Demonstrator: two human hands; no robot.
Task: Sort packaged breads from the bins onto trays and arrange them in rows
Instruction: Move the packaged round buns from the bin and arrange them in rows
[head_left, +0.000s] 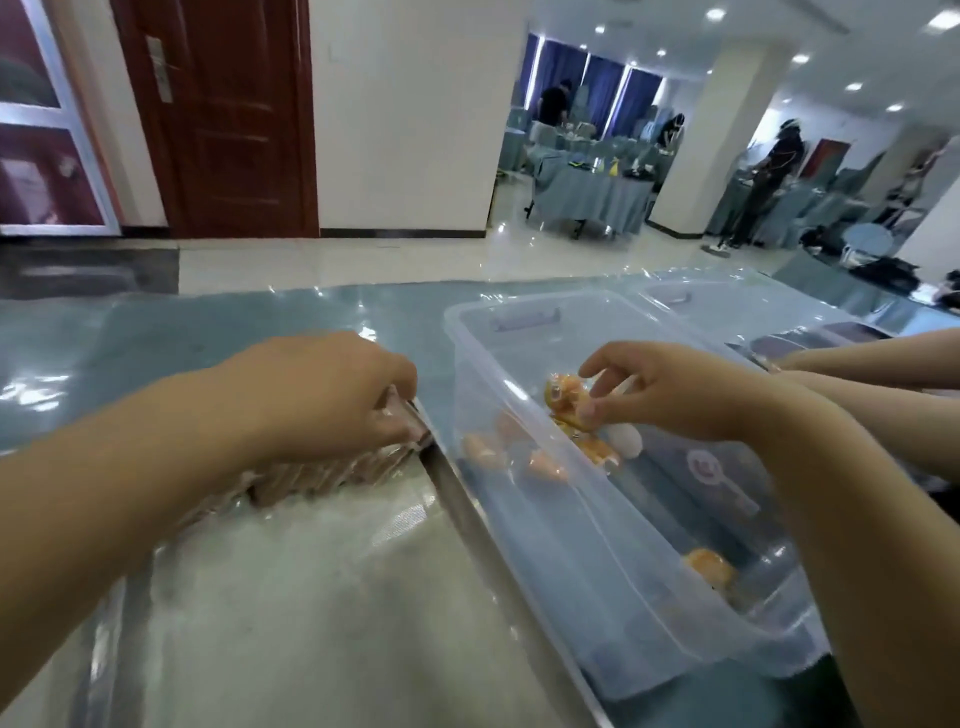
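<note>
- Pinches with the left hand (332, 395), fingers and thumb curled downward, the end packet (397, 410) of a row of brown packets (322, 475).
- Under and behind the left wrist: that row, packet against packet, along the far edge of the steel tray (311, 597).
- Holds with the right hand (670, 389), thumb and fingertips closed on it, an orange bread packet (563, 402), just left of the palm and inside the clear bin (524, 525).
- Below the right hand's fingers, on the bin floor: loose orange packets (540, 462).
- Under the right forearm, nearer the body: a single orange packet (709, 566) in the same bin.
- Between the two hands: the bin's left wall just beside the tray's right rim.
- Beyond the right hand: a second clear bin (675, 296) on the blue-covered counter (156, 332).
- Right of the right hand: another person's forearm (857, 348), reaching in from the edge.
</note>
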